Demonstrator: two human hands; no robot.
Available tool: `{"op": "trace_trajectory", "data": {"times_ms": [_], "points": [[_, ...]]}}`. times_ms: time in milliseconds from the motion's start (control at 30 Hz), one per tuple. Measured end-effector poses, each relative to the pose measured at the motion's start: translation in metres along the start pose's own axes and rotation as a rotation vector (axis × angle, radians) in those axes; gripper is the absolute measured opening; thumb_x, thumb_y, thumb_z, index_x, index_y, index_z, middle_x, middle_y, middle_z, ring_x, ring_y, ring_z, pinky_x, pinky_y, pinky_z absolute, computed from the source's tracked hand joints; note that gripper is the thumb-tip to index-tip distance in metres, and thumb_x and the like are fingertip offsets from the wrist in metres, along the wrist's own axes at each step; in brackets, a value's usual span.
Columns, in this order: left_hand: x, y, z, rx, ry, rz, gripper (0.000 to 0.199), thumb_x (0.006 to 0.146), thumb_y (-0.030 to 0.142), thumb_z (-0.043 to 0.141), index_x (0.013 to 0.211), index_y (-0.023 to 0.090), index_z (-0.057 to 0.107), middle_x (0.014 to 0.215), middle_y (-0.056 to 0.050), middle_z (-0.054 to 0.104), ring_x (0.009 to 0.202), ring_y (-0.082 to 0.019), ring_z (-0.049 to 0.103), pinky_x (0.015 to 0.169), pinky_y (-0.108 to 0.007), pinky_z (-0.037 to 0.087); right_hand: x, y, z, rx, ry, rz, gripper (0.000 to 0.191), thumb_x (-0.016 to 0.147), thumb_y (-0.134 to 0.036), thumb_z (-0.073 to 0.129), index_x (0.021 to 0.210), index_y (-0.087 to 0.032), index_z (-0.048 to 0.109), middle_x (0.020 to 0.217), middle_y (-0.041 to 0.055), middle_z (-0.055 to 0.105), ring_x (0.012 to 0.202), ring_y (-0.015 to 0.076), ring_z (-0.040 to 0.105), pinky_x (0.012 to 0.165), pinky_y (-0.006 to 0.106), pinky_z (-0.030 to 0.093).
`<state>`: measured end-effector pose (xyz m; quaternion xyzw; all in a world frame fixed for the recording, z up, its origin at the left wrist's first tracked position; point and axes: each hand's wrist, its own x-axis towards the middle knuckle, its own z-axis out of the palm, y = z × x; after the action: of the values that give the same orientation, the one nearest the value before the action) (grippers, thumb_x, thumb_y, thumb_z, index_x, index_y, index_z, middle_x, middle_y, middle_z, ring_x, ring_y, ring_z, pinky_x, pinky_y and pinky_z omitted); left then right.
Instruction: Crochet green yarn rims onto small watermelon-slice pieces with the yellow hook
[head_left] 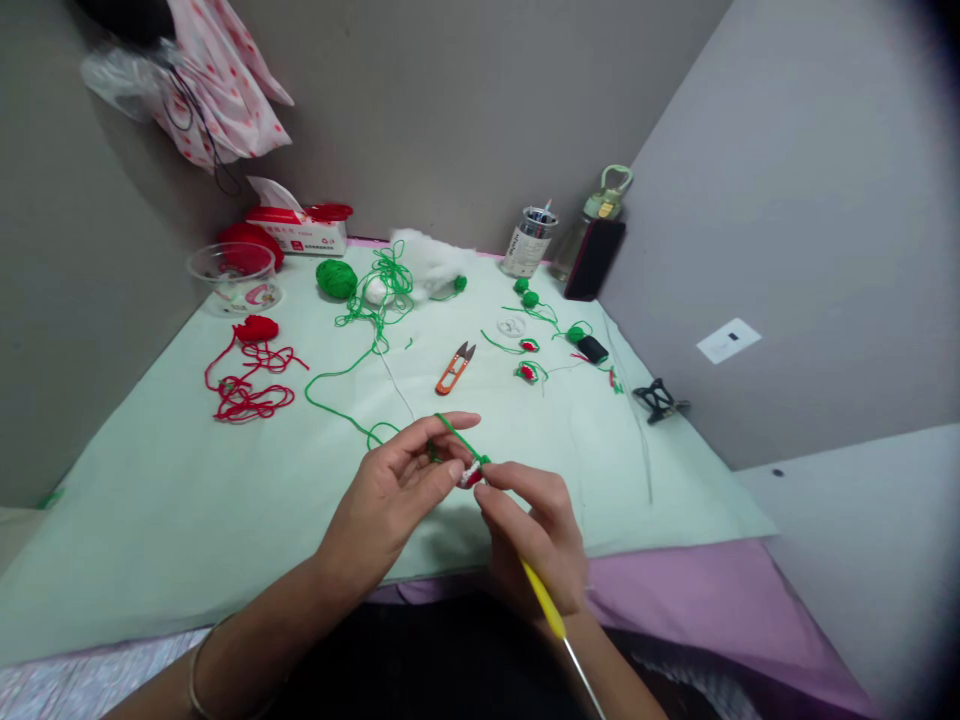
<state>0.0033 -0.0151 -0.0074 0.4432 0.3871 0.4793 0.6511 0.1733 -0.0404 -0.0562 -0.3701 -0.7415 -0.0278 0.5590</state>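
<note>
Between thumb and fingers my left hand [401,475] pinches a small red, white and green crochet piece [470,474]. Green yarn [456,436] runs over its raised index finger down to the piece. My right hand [536,525] grips a crochet hook [541,598] with a yellow handle; its tip meets the piece at the right edge, where the fingers partly hide it. Beyond the hands lie orange thread snips [454,370]. The green strand trails back to a loose green tangle [390,275] beside a green yarn ball [336,279].
Red yarn [255,385] lies loose at left, near a clear plastic tub [234,280] and a tissue box [300,232]. White stuffing [431,262] sits at the back. Small crocheted pieces [529,372], a can [529,242], a phone [595,260], a bottle [574,240] and a black stand [658,400] are to the right.
</note>
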Motion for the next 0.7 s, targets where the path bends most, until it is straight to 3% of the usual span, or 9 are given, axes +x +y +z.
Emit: {"op": "trace_trajectory", "data": {"times_ms": [233, 367, 533, 600, 700], "points": [[-0.001, 0.0, 0.005, 0.01, 0.016, -0.007, 0.039, 0.082, 0.026, 0.085, 0.12, 0.027, 0.077, 0.091, 0.0, 0.067, 0.094, -0.017, 0.066, 0.092, -0.029, 0.053, 0.003, -0.001, -0.002, 0.018, -0.018, -0.016, 0.056, 0.095, -0.011, 0.068, 0.147, -0.031, 0.061, 0.116, 0.0087, 0.074, 0.101, 0.0249, 0.073, 0.076, 0.039, 0.067], [0.0, -0.001, 0.01, -0.067, 0.046, -0.02, 0.046, 0.082, 0.026, 0.085, 0.126, 0.025, 0.073, 0.086, 0.002, 0.065, 0.086, -0.015, 0.064, 0.089, -0.028, 0.053, 0.002, -0.001, 0.0, 0.005, 0.001, -0.006, 0.058, 0.093, -0.007, 0.07, 0.146, -0.031, 0.063, 0.113, 0.0085, 0.073, 0.098, 0.0245, 0.073, 0.076, 0.038, 0.067], [0.0, 0.002, 0.011, -0.322, -0.058, -0.214, 0.051, 0.08, 0.027, 0.088, 0.128, 0.022, 0.074, 0.083, 0.002, 0.064, 0.078, -0.012, 0.06, 0.079, -0.024, 0.049, 0.011, 0.001, -0.003, -0.022, -0.02, -0.096, 0.055, 0.093, -0.005, 0.066, 0.142, -0.03, 0.066, 0.103, 0.007, 0.073, 0.09, 0.0221, 0.073, 0.068, 0.034, 0.064], [0.001, 0.005, 0.009, -0.356, -0.07, -0.271, 0.05, 0.08, 0.027, 0.088, 0.128, 0.02, 0.074, 0.081, 0.002, 0.064, 0.076, -0.011, 0.059, 0.078, -0.024, 0.048, 0.018, -0.001, -0.007, 0.075, -0.043, -0.008, 0.047, 0.097, -0.007, 0.062, 0.137, -0.03, 0.068, 0.104, 0.0071, 0.074, 0.089, 0.0216, 0.073, 0.069, 0.034, 0.063], [0.002, 0.008, 0.002, -0.26, -0.027, -0.218, 0.049, 0.079, 0.027, 0.089, 0.126, 0.02, 0.076, 0.08, 0.002, 0.064, 0.075, -0.012, 0.059, 0.078, -0.025, 0.047, 0.027, -0.005, -0.014, 0.264, -0.046, 0.217, 0.033, 0.1, -0.009, 0.055, 0.122, -0.027, 0.073, 0.097, 0.0064, 0.074, 0.088, 0.0213, 0.071, 0.073, 0.037, 0.062]]}}
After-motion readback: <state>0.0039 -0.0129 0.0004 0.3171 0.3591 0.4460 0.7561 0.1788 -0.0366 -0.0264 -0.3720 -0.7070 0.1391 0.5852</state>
